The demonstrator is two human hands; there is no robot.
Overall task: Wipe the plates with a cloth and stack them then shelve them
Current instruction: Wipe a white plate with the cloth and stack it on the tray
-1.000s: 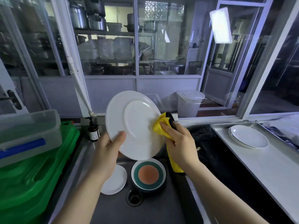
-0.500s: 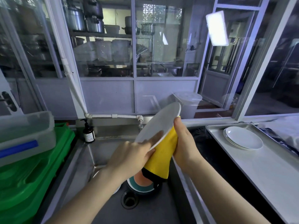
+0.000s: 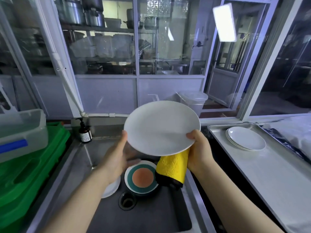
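Head view: the steel sink (image 3: 80, 167) fills the lower middle, its basin sloping down to a round drain (image 3: 127, 200). To its right a long metal tray (image 3: 269, 179) lies on the counter, and at its far end sits a short stack of white plates (image 3: 245, 138). On the left, green plastic crates (image 3: 30, 169) are stacked beside the sink, with a clear lidded container (image 3: 21, 132) resting on top of them.

Above the basin a large white plate (image 3: 161, 127) is held nearly level, tilted a little toward the camera, face up. The right hand (image 3: 200, 152) grasps its near right rim, thumb on top and fingers curled below, and the same hand pins a yellow cloth (image 3: 172, 167) with a dark edge under the plate, so that the cloth hangs down over the basin. The left hand (image 3: 117, 158) is at the plate's left rim, thumb against the edge and fingers spread loosely beneath, blurred; whether they bear on the underside cannot be told.

In the basin, under the hands, lies a plate with a teal ring and an orange centre (image 3: 142, 177), and just left of it small white plates (image 3: 111, 188), partly hidden by the left wrist. A brown pump bottle (image 3: 85, 132) stands at the sink's back left corner.
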